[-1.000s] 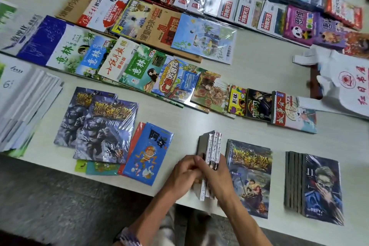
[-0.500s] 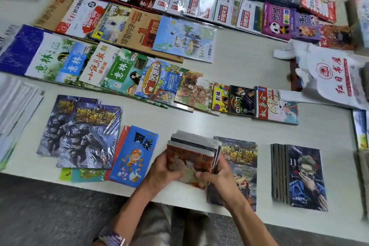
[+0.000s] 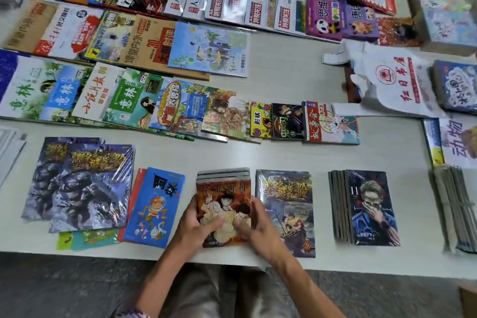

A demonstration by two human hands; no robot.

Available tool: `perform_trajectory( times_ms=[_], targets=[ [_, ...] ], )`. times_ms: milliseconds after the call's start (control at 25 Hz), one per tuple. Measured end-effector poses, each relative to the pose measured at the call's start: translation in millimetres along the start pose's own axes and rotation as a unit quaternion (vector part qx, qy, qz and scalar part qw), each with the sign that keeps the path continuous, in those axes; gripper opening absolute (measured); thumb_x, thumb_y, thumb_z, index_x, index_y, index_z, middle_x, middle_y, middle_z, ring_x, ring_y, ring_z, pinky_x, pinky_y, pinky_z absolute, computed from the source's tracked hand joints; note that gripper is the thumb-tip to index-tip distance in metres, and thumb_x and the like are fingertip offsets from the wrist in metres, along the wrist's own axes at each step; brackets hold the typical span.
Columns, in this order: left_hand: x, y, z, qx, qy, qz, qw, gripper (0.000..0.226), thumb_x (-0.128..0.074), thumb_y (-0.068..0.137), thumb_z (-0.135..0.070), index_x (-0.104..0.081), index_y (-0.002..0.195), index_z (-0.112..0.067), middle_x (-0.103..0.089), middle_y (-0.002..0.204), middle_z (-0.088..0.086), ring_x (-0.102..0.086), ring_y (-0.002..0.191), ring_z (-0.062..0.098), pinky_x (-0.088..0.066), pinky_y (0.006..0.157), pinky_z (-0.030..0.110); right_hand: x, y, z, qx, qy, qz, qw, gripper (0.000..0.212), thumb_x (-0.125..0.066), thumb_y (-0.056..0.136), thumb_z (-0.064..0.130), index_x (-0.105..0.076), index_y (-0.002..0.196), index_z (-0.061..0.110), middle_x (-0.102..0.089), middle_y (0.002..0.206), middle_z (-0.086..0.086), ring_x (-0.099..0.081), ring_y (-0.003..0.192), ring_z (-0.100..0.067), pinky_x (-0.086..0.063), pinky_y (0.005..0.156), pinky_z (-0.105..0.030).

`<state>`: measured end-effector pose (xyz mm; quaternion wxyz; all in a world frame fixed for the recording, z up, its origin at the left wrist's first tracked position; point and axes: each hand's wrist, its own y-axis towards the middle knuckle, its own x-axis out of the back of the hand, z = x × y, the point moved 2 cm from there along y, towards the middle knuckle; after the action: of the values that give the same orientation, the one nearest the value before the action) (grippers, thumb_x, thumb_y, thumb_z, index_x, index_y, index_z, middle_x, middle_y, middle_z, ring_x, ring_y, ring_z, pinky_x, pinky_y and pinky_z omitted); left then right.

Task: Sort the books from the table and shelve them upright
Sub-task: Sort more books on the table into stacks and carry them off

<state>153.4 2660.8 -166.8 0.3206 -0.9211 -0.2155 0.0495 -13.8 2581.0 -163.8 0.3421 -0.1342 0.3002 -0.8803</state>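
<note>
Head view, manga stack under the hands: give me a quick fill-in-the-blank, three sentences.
1. The manga stack lies ____ on the table, cover up.
2. The left hand and right hand hold the stack from ____ sides.
3. The book with the masked man shows the number ____.

Missing words: flat; opposite; 11

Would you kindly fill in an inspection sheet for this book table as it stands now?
Surface: pale grey table, mostly covered.
Job's things: small stack of orange-covered comics lying flat at the near edge; shrink-wrapped adventure book beside it; dark volume-11 manga stack further right.
Clutter: white plastic bag with red print.
Grippers: left hand and right hand hold the comic stack's sides.
Cables: nothing seen.
Surroundings: grey floor.
</note>
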Motion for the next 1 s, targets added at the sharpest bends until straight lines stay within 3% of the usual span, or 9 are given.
perform_trajectory(
  times_ms=[120, 200, 280, 440, 600, 680, 760, 880, 1000],
  targets=[
    [-15, 1, -9, 0.034, -0.103, -0.025, 0.994, 0.034, -0.076, 0.080, -0.029, -0.063, 0.111, -0.032, -0.077, 0.103, -0.010, -0.073, 0.089, 0.003, -0.057, 0.067, 0.016, 13, 4, 4, -0.064, 0.087, -0.032, 0.994, 0.061, -0.070, 0.090, 0.036, -0.048, 0.143, 0.017, -0.058, 0.144, 0.001, -0.061, 0.125, -0.020, -0.055, 0.099, -0.035],
    [-32, 0, -17, 0.050, -0.146, -0.025, 0.988, 0.026, -0.070, 0.087, -0.020, -0.066, 0.111, -0.028, -0.077, 0.107, -0.002, -0.074, 0.097, 0.018, -0.060, 0.080, 0.036, 27, 3, -2, -0.082, 0.173, -0.040, 0.981, 0.045, -0.071, 0.088, 0.025, -0.057, 0.130, 0.014, -0.070, 0.129, 0.000, -0.069, 0.112, -0.024, -0.059, 0.081, -0.025],
    [-52, 0, -24, 0.069, -0.186, 0.005, 0.980, 0.032, -0.066, 0.087, -0.010, -0.065, 0.118, -0.019, -0.074, 0.114, 0.009, -0.070, 0.105, 0.031, -0.054, 0.093, 0.048, 44, -6, -6, -0.087, 0.245, -0.053, 0.964, 0.041, -0.073, 0.085, 0.018, -0.060, 0.123, 0.017, -0.077, 0.115, -0.006, -0.075, 0.102, -0.029, -0.062, 0.076, -0.035],
    [-101, -1, -36, 0.086, -0.156, 0.070, 0.982, 0.034, -0.065, 0.087, -0.011, -0.065, 0.120, -0.016, -0.075, 0.113, 0.007, -0.073, 0.101, 0.025, -0.059, 0.078, 0.032, 92, -32, -17, -0.079, 0.239, -0.131, 0.959, 0.062, -0.075, 0.079, 0.027, -0.056, 0.136, 0.010, -0.070, 0.129, -0.014, -0.065, 0.121, -0.037, -0.050, 0.105, -0.055],
    [-179, -4, -43, 0.086, -0.105, 0.166, 0.977, 0.033, -0.069, 0.085, -0.012, -0.068, 0.115, -0.025, -0.077, 0.107, -0.003, -0.074, 0.096, 0.015, -0.058, 0.070, 0.021, 168, -75, -26, -0.053, 0.239, -0.207, 0.947, 0.024, -0.068, 0.094, 0.019, -0.067, 0.116, 0.027, -0.078, 0.112, -0.006, -0.075, 0.103, -0.029, -0.061, 0.089, -0.045],
    [-219, -5, -50, 0.082, -0.060, 0.185, 0.978, 0.029, -0.073, 0.083, -0.019, -0.068, 0.111, -0.029, -0.078, 0.102, -0.011, -0.074, 0.093, 0.009, -0.058, 0.076, 0.022, 207, -96, -27, -0.039, 0.226, -0.243, 0.942, 0.020, -0.064, 0.097, 0.018, -0.074, 0.106, 0.034, -0.080, 0.106, -0.005, -0.077, 0.095, -0.027, -0.064, 0.076, -0.040],
    [-257, -5, -52, 0.078, -0.033, 0.196, 0.977, 0.029, -0.073, 0.082, -0.024, -0.068, 0.110, -0.029, -0.077, 0.105, -0.009, -0.073, 0.097, 0.012, -0.056, 0.086, 0.029, 245, -104, -29, -0.038, 0.183, -0.304, 0.934, 0.018, -0.062, 0.099, 0.020, -0.074, 0.112, 0.025, -0.079, 0.106, -0.010, -0.076, 0.097, -0.033, -0.063, 0.081, -0.050],
    [-302, -4, -52, 0.062, -0.011, 0.173, 0.983, 0.018, -0.071, 0.082, -0.031, -0.069, 0.100, -0.036, -0.077, 0.100, -0.009, -0.072, 0.095, 0.012, -0.056, 0.082, 0.025, 293, -100, -37, -0.036, 0.126, -0.355, 0.925, 0.023, -0.061, 0.100, 0.021, -0.070, 0.120, 0.014, -0.077, 0.107, -0.013, -0.075, 0.098, -0.033, -0.061, 0.087, -0.053],
    [-321, -5, -53, 0.044, 0.038, 0.098, 0.993, 0.027, -0.069, 0.087, -0.034, -0.066, 0.113, -0.030, -0.072, 0.103, -0.007, -0.070, 0.094, 0.013, -0.058, 0.076, 0.024, 309, -91, -41, -0.037, 0.026, -0.350, 0.936, 0.029, -0.057, 0.102, 0.029, -0.068, 0.122, 0.012, -0.072, 0.113, -0.010, -0.074, 0.094, -0.022, -0.061, 0.075, -0.035]
  ],
)
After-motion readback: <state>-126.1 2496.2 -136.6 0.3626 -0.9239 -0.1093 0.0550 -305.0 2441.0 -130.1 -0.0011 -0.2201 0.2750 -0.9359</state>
